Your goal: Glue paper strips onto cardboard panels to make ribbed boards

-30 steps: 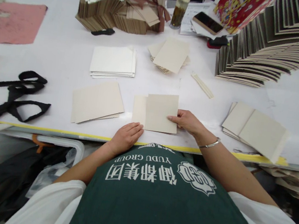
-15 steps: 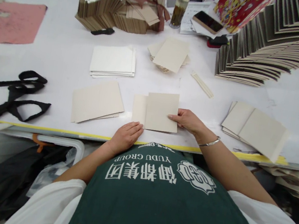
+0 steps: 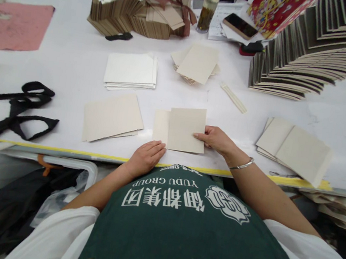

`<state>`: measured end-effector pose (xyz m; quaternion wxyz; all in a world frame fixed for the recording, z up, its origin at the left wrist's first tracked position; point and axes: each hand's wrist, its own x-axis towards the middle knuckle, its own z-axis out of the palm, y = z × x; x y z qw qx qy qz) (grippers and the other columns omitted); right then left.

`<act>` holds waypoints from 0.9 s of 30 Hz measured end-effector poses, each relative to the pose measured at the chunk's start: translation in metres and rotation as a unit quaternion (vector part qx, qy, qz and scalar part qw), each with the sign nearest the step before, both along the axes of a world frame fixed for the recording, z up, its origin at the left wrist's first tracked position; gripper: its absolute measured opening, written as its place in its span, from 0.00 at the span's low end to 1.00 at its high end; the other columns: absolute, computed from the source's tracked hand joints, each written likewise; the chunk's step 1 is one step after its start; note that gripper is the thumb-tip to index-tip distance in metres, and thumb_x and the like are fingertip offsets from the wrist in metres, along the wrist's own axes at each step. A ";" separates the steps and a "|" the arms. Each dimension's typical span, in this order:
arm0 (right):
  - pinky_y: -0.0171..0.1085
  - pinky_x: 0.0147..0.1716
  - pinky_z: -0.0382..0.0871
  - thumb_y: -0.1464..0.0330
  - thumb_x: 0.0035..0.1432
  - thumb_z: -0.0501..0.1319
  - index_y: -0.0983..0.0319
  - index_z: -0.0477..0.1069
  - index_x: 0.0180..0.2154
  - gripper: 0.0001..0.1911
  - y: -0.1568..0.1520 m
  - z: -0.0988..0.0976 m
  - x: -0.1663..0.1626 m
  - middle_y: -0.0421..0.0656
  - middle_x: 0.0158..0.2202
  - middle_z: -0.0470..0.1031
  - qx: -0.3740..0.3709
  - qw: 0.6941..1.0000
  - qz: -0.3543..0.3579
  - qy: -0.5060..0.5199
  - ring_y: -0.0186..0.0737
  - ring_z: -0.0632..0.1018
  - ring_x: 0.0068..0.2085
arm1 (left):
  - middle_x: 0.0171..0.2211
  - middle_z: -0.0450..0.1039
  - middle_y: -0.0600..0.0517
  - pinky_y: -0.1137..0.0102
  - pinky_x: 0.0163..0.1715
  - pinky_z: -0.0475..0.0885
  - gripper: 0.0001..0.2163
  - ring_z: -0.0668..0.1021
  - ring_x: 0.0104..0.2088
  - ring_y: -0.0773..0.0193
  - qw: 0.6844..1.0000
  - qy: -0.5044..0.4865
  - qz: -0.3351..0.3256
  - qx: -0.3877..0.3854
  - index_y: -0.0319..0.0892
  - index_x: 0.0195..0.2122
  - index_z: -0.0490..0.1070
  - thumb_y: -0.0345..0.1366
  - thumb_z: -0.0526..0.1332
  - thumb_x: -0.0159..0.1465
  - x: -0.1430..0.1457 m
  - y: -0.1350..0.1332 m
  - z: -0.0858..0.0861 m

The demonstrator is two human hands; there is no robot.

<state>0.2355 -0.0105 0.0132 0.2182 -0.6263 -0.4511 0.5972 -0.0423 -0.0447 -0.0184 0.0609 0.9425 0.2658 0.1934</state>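
My right hand [image 3: 218, 143] pinches the right edge of a square beige card [image 3: 186, 128], thumb on top and fingers underneath. A paler piece [image 3: 161, 123] shows to the left of the card and lies partly under it; whether the two are joined I cannot tell. At the lower left corner of this piece, my left hand [image 3: 147, 156] rests flat on the table edge, fingers stretched and fingertips touching it. Left of the hands lie a few beige sheets [image 3: 113, 117]. On the right is a small pile of folded beige cards [image 3: 299, 149].
Beyond the hands are a white paper stack [image 3: 131, 70], loose beige cards [image 3: 199, 63] and narrow strips [image 3: 233, 97]. Black fabric strips [image 3: 26, 104] lie left. Farther back stand brown card bundles [image 3: 118, 14], a drink bottle [image 3: 209, 10], a phone [image 3: 241, 25] and fanned dark-sided cards [image 3: 319, 51].
The card and my right hand have shifted very slightly to the left. My left hand stays in almost the same place.
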 end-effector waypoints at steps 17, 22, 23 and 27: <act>0.28 0.13 0.45 0.61 0.46 0.61 0.63 0.61 0.24 0.13 0.004 -0.001 -0.001 0.31 0.11 0.55 0.014 0.999 0.003 -0.033 0.24 0.56 0.14 | 0.32 0.70 0.49 0.66 0.33 0.63 0.11 0.69 0.33 0.62 0.996 0.074 0.048 0.010 0.41 0.31 0.69 0.39 0.50 0.63 0.032 0.016 0.020; 0.28 0.14 0.46 0.63 0.46 0.61 0.64 0.64 0.26 0.11 0.006 0.001 0.000 0.31 0.12 0.57 0.021 0.999 0.001 -0.035 0.24 0.57 0.14 | 0.27 0.67 0.49 0.67 0.32 0.62 0.12 0.67 0.31 0.62 0.995 0.058 0.074 0.022 0.41 0.26 0.65 0.41 0.51 0.63 0.042 0.022 0.015; 0.28 0.14 0.47 0.64 0.46 0.61 0.65 0.65 0.27 0.10 0.006 0.001 0.001 0.31 0.12 0.57 0.023 0.999 0.004 -0.031 0.24 0.57 0.15 | 0.27 0.67 0.50 0.67 0.32 0.62 0.12 0.67 0.31 0.62 0.995 0.057 0.073 0.024 0.41 0.27 0.65 0.41 0.51 0.62 0.042 0.023 0.014; 0.29 0.14 0.48 0.65 0.47 0.60 0.64 0.64 0.25 0.09 0.008 0.003 0.002 0.32 0.12 0.57 0.031 0.999 0.018 -0.022 0.25 0.57 0.14 | 0.27 0.66 0.49 0.67 0.32 0.63 0.11 0.66 0.31 0.62 0.995 0.061 0.066 0.037 0.41 0.28 0.65 0.40 0.51 0.63 0.042 0.023 0.014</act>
